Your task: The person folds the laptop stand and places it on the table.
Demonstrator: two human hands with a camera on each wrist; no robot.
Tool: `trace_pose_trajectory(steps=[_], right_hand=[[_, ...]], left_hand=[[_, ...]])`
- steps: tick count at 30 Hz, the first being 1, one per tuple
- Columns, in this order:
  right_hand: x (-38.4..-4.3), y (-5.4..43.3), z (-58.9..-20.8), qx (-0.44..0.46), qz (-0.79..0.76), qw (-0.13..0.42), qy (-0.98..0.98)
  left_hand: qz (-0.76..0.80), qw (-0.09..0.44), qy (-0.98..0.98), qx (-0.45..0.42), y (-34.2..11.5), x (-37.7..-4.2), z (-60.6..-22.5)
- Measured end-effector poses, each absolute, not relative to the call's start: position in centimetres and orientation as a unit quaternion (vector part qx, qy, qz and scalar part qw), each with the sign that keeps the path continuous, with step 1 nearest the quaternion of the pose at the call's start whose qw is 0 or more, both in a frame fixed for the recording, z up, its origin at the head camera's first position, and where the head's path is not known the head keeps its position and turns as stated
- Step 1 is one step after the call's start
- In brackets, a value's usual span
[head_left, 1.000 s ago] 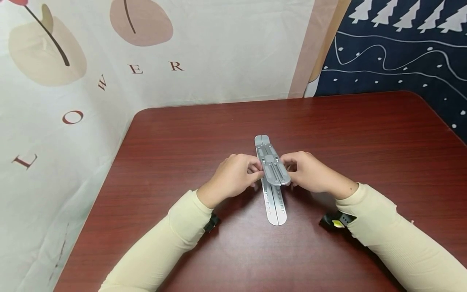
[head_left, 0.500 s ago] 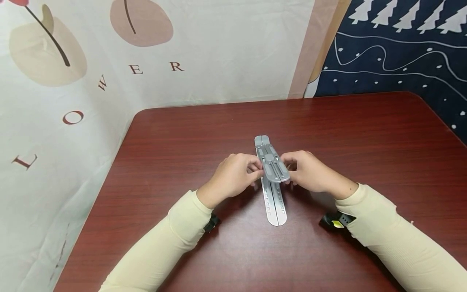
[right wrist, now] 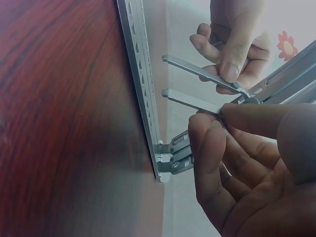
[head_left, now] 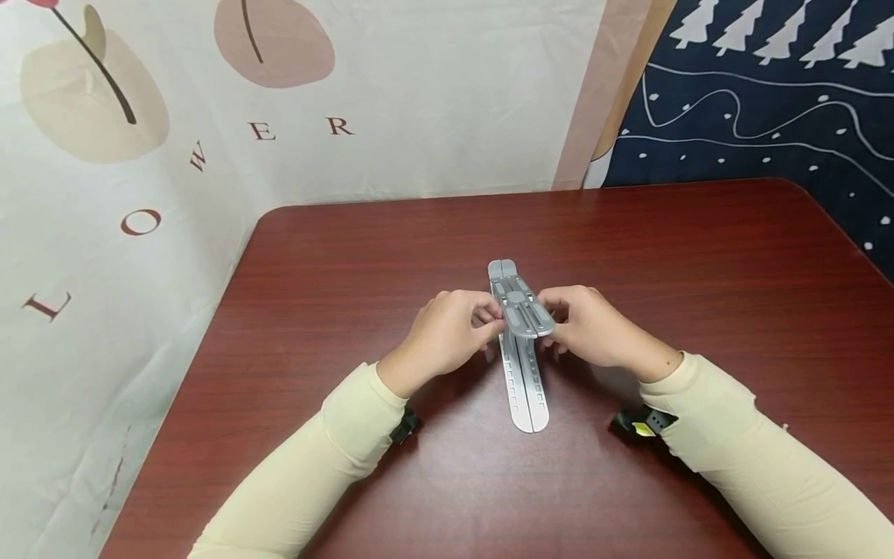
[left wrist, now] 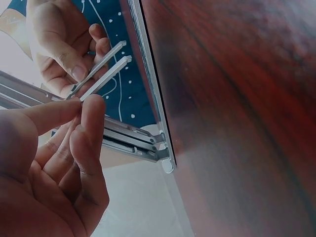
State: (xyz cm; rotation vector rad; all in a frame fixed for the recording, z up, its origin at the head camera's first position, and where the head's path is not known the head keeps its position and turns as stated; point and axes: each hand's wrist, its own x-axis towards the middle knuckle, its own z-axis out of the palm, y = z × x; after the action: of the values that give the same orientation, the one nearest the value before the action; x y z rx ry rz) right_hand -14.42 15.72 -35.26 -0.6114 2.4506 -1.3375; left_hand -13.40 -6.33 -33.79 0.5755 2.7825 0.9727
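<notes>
A silver folding laptop stand stands on the table, its slotted base (head_left: 524, 392) flat and its upper panel (head_left: 528, 317) tilted above, hinged at the far end. At the panel's left side, my left hand (head_left: 447, 332) pinches one of two thin support legs (right wrist: 195, 69) between thumb and fingers. On the other side, my right hand (head_left: 592, 326) pinches the second support leg (right wrist: 190, 100). Both wrist views show the legs' free ends pointing down at the base, apart from its slots. The hinge (left wrist: 157, 147) is visible in the left wrist view.
The reddish-brown wooden table (head_left: 349, 256) extends around the stand on all sides. Behind it hang a pale printed cloth (head_left: 433, 93) and a dark blue cloth with white trees (head_left: 754, 109). Dark wrist bands show below both sleeves.
The near end of the upper panel has risen and swung away from me, so more of the base shows. Both hands have shifted very slightly upward, still pinching the legs; the base has stayed in place.
</notes>
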Motion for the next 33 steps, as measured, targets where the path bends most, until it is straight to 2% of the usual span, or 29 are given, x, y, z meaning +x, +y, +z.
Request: trace_pose_trajectory(steps=[11, 22, 33], right_hand=[[-14.39, 15.58, -35.19, -0.210, -0.458, 0.130, 0.854], [-14.38, 15.26, -35.55, -0.201, -0.442, 0.072, 0.871], [-14.33, 15.13, -35.46, -0.210, -0.433, 0.064, 0.874]], left_hand=[[0.321, 0.065, 0.928, 0.178, -6.33, -13.46, -33.67], [0.310, 0.054, 0.933, 0.176, -6.30, -13.82, -33.99], [0.278, 0.036, 0.948, 0.152, -6.21, -13.88, -33.97]])
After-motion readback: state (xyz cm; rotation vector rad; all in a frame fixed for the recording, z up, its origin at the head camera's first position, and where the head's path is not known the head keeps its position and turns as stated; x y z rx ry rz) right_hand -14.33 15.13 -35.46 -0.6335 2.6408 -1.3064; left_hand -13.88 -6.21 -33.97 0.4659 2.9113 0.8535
